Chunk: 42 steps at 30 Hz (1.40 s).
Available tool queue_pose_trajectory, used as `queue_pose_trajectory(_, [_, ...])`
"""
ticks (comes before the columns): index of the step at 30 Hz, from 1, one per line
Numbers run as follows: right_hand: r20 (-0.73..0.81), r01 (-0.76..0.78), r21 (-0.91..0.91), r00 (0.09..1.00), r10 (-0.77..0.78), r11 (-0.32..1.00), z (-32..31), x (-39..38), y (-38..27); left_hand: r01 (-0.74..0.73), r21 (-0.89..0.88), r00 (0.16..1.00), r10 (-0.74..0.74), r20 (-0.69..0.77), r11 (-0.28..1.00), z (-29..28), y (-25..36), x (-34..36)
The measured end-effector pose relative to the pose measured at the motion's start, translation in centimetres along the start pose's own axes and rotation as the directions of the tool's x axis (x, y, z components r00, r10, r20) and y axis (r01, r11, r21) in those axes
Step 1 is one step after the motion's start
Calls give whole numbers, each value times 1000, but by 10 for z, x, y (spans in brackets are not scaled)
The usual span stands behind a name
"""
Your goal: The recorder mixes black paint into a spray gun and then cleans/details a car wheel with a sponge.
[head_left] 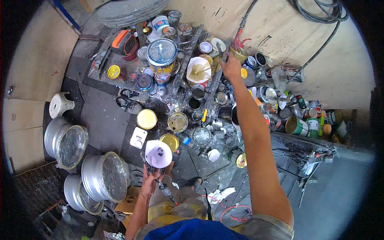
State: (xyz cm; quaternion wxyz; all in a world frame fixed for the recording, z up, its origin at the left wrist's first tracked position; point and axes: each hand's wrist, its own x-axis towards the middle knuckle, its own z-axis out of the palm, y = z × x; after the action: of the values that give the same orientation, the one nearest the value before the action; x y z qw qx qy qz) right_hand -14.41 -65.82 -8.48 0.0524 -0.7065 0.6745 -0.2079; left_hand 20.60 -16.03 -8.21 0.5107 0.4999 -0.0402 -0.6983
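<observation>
My left hand (150, 185) is clamped on the spray gun (160, 176) with its paper-cone strainer (158, 153) seated but showing no paint, while my right hand (231, 67), fingers closed on a small tin (239, 54) at the far wall, has fetched nothing back.

Paint cans (178, 122) crowd everything; floor (102, 120) left open.
</observation>
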Motion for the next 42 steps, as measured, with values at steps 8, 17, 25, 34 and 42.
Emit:
queue_pose_trajectory(8, [-99,96,-32,990,-99,995,-34,-7,6,50,21,999,-50,-6,999,-9,-16,-2])
queue_pose_trajectory(17, [-147,-24,204,988,54,979,-112,-70,48,152,43,988,-153,28,987,20,-12,4])
queue_pose_trajectory(25, [-183,-149,669,916,356,728,-113,-125,46,149,61,985,-154,84,987,28,-16,3])
queue_pose_trajectory(34, [-119,-58,965,770,626,254,-81,-172,75,134,49,988,-137,68,990,30,-14,2])
queue_pose_trajectory(42, [-78,23,996,659,748,83,-74,-184,107,142,66,988,-146,48,988,28,-15,5])
